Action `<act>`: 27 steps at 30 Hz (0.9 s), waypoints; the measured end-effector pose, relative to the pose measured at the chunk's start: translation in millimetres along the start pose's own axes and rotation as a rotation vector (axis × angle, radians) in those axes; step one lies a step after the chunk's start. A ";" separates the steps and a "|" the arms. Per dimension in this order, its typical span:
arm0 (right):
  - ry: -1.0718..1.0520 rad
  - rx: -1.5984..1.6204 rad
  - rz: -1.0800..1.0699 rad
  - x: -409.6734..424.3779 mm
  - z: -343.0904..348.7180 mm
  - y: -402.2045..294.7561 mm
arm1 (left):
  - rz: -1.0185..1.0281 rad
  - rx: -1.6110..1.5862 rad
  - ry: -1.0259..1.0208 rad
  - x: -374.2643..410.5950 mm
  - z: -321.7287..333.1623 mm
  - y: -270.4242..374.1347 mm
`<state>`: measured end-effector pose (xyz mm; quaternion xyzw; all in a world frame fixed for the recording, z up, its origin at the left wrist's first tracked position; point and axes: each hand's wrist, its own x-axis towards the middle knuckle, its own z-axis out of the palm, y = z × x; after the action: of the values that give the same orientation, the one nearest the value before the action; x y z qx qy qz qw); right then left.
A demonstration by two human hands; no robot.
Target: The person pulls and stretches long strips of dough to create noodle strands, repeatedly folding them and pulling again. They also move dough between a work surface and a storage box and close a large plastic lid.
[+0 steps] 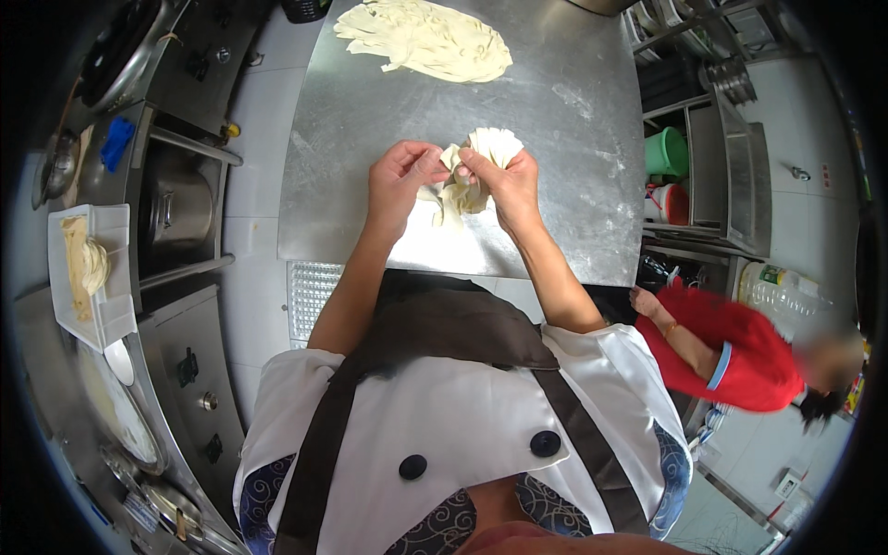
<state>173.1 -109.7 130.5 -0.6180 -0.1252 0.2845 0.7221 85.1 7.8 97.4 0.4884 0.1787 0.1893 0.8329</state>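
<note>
A piece of pale dough [496, 147], fanned into pleats at the top, is held up over the steel table [347, 180]. My right hand [512, 182] grips the pleated part, thumb across its front. With thumb and fingertips my left hand [409, 173] pinches a left edge of the same dough. Loose folds hang below, between both hands. Whether they touch the tabletop I cannot tell. Farther up the table lies a large flat heap of wrinkled dough sheets [430, 41], apart from my hands.
A person in a red top [728, 347] stands close by on the right, one hand near the table corner. Shelves with a green bucket [667, 151] line that side. To the left, a stove counter [184, 354] carries a white plastic bin [114, 319] holding a beige mass.
</note>
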 end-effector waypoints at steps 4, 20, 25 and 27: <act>-0.034 -0.090 0.054 4.4 12.0 -0.6 | 0.033 0.058 -0.012 1.6 -8.4 -0.8; -0.377 0.046 0.379 35.4 -20.2 -81.9 | 0.077 0.349 0.698 -61.0 -139.8 -82.4; -0.577 -0.360 0.437 40.7 49.7 -116.4 | 0.046 0.067 0.862 -110.2 -158.5 -73.0; -0.614 -0.269 0.363 24.6 113.0 -143.2 | 0.049 0.051 0.933 -132.6 -172.9 -63.5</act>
<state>169.4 -13.6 287.4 -0.6053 -0.2603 0.5607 0.5014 -104.0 43.2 -23.0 0.3755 0.5272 0.4038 0.6466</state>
